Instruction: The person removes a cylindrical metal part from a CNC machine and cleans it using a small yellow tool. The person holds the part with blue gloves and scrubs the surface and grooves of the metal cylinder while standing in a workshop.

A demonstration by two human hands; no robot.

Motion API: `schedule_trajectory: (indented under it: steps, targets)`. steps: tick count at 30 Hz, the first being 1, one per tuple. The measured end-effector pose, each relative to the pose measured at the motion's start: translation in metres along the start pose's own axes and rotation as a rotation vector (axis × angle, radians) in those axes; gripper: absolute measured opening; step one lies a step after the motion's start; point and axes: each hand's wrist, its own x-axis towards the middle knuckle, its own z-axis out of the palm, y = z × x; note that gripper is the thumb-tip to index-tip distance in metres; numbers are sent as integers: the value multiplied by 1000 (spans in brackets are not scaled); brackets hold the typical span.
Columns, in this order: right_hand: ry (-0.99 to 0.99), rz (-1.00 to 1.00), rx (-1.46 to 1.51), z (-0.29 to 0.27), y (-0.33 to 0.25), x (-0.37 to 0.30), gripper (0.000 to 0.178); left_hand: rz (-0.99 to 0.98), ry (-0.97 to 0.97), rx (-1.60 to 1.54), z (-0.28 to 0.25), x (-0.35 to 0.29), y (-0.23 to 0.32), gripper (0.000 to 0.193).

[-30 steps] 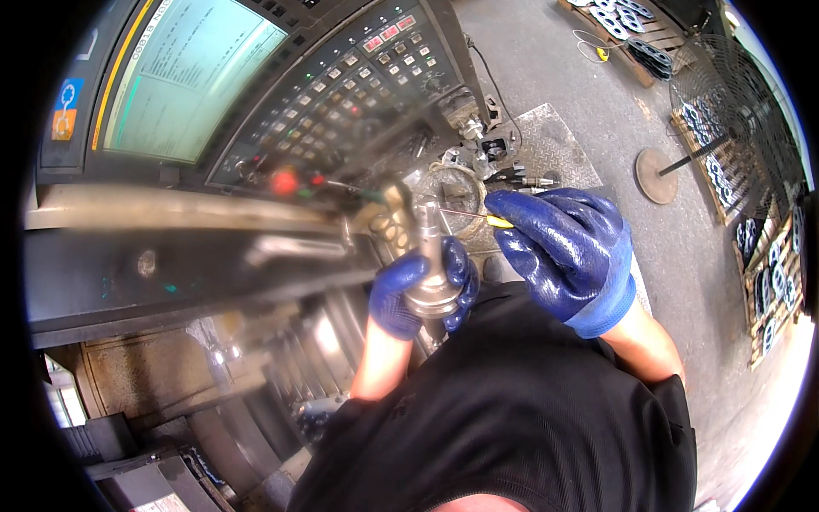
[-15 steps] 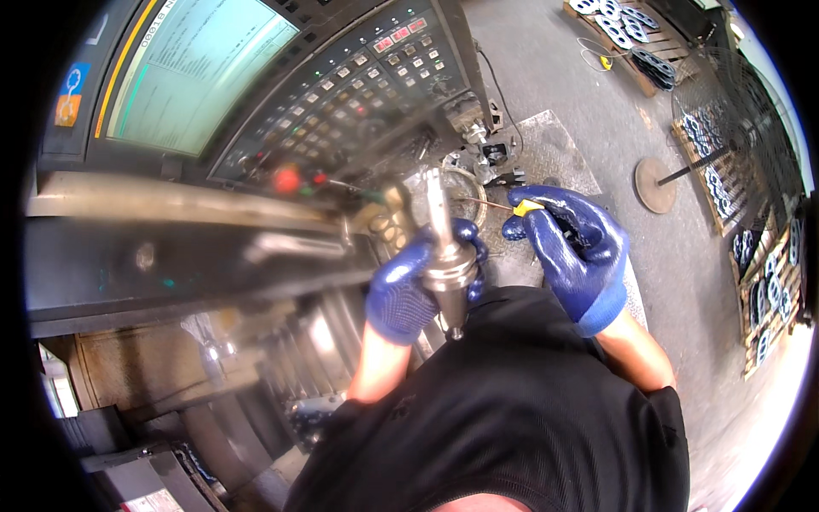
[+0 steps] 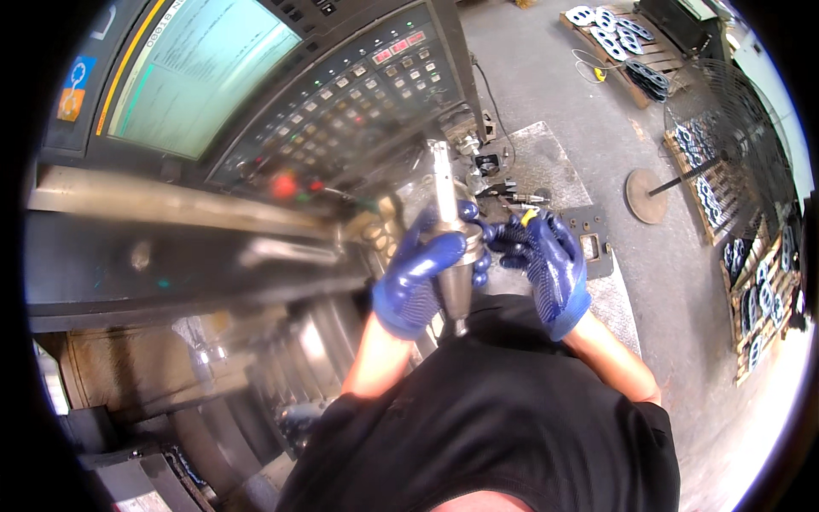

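Note:
A steel tool holder point(image 3: 456, 292), with a slim milling cutter point(image 3: 443, 183) pointing up and away from me, stands tilted in front of my chest. My left hand point(image 3: 416, 277), in a blue coated glove, is wrapped round its collar. My gloved right hand point(image 3: 554, 271) is closed on a small driver with a yellow handle point(image 3: 529, 216). Its fingertips are close beside the holder's collar and the left fingers; whether they touch, I cannot tell. The driver's thin shaft is hardly visible now.
At the left rise a machine control panel point(image 3: 341, 94) with a lit screen point(image 3: 205, 72) and a blurred red button point(image 3: 283, 185). Beyond my hands lie metal fixtures point(image 3: 490, 166). A standing fan point(image 3: 648, 196) and pallets point(image 3: 623, 47) of flat metal parts are at the right.
My right hand has moved left and turned, bringing the driver close to the tool holder. The holder has shifted slightly, with its cutter end higher in view. My left hand keeps its grip.

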Motion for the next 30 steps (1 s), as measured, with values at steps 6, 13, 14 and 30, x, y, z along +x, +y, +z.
schedule_trajectory:
  steps: [6, 13, 14, 30]
  targets:
    - [-229, -1196, -836, 1, -80, 29, 18, -12, -107, 514, -15, -5, -3, 44]
    - [-471, -978, -1063, -8, -51, 50, 11, -91, -78, 189, -18, -9, -22, 42]
    - [-442, -933, -1034, -14, -41, 50, 11, 11, -62, 386, -25, -13, -24, 41]
    - [-380, 455, -57, 26, -54, 24, 50, 320, -156, 236, -4, 24, -16, 75]
